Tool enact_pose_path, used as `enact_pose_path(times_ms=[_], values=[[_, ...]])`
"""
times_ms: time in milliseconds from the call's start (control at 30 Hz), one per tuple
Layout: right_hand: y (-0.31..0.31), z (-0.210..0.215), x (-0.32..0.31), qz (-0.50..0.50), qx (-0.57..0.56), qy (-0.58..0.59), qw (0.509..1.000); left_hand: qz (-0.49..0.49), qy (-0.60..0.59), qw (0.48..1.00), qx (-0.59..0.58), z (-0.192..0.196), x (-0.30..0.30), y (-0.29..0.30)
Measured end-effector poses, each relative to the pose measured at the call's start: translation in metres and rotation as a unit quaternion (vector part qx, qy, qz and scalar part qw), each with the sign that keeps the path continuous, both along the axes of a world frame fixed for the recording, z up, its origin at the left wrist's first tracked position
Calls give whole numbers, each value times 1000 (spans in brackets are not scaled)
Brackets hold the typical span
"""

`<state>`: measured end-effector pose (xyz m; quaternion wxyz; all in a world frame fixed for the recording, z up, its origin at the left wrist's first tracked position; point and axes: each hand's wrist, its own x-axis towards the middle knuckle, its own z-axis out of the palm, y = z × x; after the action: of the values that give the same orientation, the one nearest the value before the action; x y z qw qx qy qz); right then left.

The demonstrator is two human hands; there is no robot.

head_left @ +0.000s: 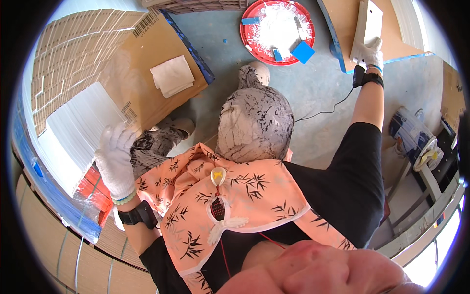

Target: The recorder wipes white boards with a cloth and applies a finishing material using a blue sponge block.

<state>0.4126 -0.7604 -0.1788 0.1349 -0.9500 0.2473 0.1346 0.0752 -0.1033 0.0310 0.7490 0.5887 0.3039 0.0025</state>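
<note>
My right hand (370, 53), in a white glove, is closed on the near end of a long white panel (373, 23) with a small hole. This panel lies over a brown cardboard surface (340, 12) at the upper right. On the left, my left hand (116, 152), gloved too, has its fingers stretched out and looks slightly blurred. It holds nothing that I can see. Beside it stands a tight stack of thin white sheets (81, 125); whether the fingers touch them I cannot tell.
A folded white cloth (172, 76) lies on a cardboard box (147, 51). On the floor, a red round tray (243, 36) holds white paste, scrapers and a blue square piece (302, 52). A paint-stained bucket (416, 139) stands right. A black cable (327, 114) runs from my right wrist.
</note>
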Motion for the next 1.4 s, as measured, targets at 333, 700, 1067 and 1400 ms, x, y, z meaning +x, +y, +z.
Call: enact_pose_path(times_ms=[333,700,1067,1400], values=[[-26,-29,3,18,-20,-28,999,7,-23,999,-23,2,-10,7],[102,80,-117,-35,418,-180,890,234,222,733,598,13,-99,170],[234,231,-182,104,421,-211,876,166,298,575,744,-27,-111,196],[482,277,-250,382,648,116,649,261,221,643,686,-4,-104,195]])
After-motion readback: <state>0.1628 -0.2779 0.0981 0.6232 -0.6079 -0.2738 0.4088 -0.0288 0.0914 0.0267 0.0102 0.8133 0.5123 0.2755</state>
